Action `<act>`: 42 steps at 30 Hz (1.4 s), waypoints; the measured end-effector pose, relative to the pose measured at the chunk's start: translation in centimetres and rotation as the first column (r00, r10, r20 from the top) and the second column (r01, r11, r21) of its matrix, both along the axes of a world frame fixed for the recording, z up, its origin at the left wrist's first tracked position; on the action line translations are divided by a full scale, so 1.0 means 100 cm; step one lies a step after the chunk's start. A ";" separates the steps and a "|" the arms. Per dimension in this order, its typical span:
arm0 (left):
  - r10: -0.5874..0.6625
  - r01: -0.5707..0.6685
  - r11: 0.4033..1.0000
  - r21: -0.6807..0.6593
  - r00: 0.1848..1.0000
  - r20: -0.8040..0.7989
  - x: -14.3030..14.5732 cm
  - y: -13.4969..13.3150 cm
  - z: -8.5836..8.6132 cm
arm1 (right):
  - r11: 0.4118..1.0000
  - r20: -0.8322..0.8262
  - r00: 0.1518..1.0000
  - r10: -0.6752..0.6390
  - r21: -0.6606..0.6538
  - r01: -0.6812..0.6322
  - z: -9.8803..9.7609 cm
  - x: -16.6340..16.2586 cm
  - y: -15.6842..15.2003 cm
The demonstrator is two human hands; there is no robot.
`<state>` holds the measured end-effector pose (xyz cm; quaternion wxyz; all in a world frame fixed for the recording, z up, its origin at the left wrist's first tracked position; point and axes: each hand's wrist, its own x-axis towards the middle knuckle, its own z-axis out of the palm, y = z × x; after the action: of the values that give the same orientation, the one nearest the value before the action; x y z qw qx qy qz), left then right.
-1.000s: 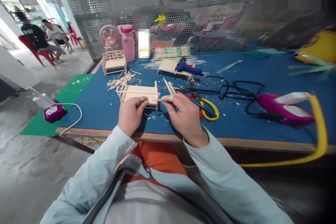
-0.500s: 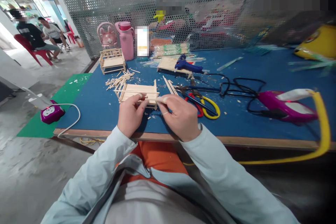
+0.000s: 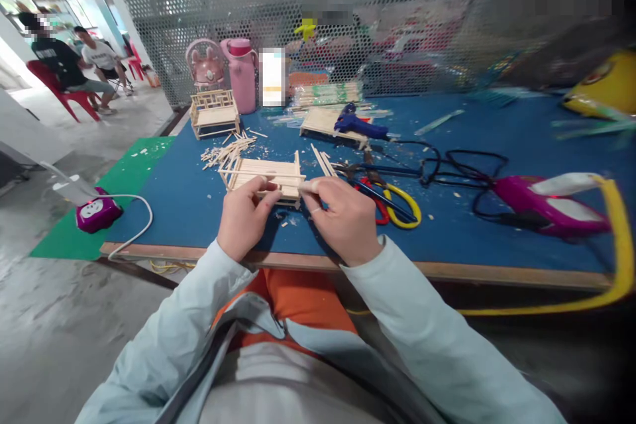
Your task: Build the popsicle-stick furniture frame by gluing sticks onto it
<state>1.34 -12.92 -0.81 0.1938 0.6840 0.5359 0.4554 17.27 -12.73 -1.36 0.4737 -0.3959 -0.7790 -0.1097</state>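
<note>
A small model bench made of wooden sticks (image 3: 265, 175) stands on the blue table (image 3: 189, 205) just in front of me. My left hand (image 3: 243, 215) is closed, its thumb and fingers pinching the model's front edge. My right hand (image 3: 342, 218) is closed too, pinching a thin wooden stick (image 3: 304, 187) against the model's right front corner. Both hands sit close together near the table's front edge.
Scissors with yellow and red handles (image 3: 392, 202), a blue glue gun (image 3: 355, 124), a purple glue gun (image 3: 536, 202) with black cables, a finished stick bench (image 3: 213, 112), loose sticks (image 3: 226, 151), a pink bottle (image 3: 243, 83). A purple power strip (image 3: 92, 215) lies at left. People sit far left.
My hands stay on the stick model. The right hand has drawn in slightly toward the model's corner; the view has shifted a little.
</note>
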 end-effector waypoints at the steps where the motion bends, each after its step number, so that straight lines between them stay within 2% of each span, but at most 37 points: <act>1: -0.003 0.003 1.000 0.011 1.000 -0.008 -0.001 0.001 0.000 | 1.000 -0.005 1.000 0.005 -0.006 -0.006 0.000 0.000 0.000; 5: -0.038 0.039 0.998 0.054 0.999 -0.014 -0.001 0.003 -0.002 | 0.999 -0.045 0.999 0.001 -0.051 -0.004 0.001 0.001 0.001; 10: -0.058 0.054 0.996 0.069 0.997 0.056 0.002 0.005 -0.003 | 0.992 -0.163 0.986 -0.028 -0.123 0.008 0.002 0.000 0.001; 16: -0.035 0.031 0.997 0.077 0.998 0.053 0.004 0.005 -0.001 | 0.957 -0.382 0.924 -0.006 -0.270 -0.105 -0.002 -0.001 0.002; 18: -0.027 0.022 0.996 0.088 0.998 0.055 0.004 0.004 -0.002 | 0.945 -0.409 0.912 -0.008 -0.302 -0.128 -0.003 -0.001 0.002; 22: -0.021 0.016 0.995 0.095 0.998 0.055 0.003 0.005 -0.003 | 0.945 -0.370 0.928 -0.043 -0.318 -0.083 -0.004 0.000 0.002; 29: -0.049 0.047 0.999 0.024 0.994 0.102 0.002 0.006 -0.010 | 0.978 -0.267 0.963 -0.035 -0.205 -0.021 -0.002 0.001 0.001; 34: -0.059 0.057 0.998 0.023 0.990 0.124 0.003 0.007 -0.014 | 0.986 -0.191 0.981 -0.020 -0.165 -0.012 -0.002 0.003 0.001; 39: -0.079 0.079 0.997 0.007 0.988 0.130 0.002 0.007 -0.012 | 0.985 -0.179 0.983 -0.034 -0.170 0.003 -0.003 0.002 0.002; 42: -0.085 0.081 0.996 0.045 0.992 0.090 0.001 0.006 -0.009 | 0.986 -0.180 0.983 -0.033 -0.166 0.003 -0.003 0.002 0.002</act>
<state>1.48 -12.31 -1.72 0.2230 0.6877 0.4881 0.4890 17.50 -12.53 -1.68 0.5074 -0.4492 -0.7352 -0.0123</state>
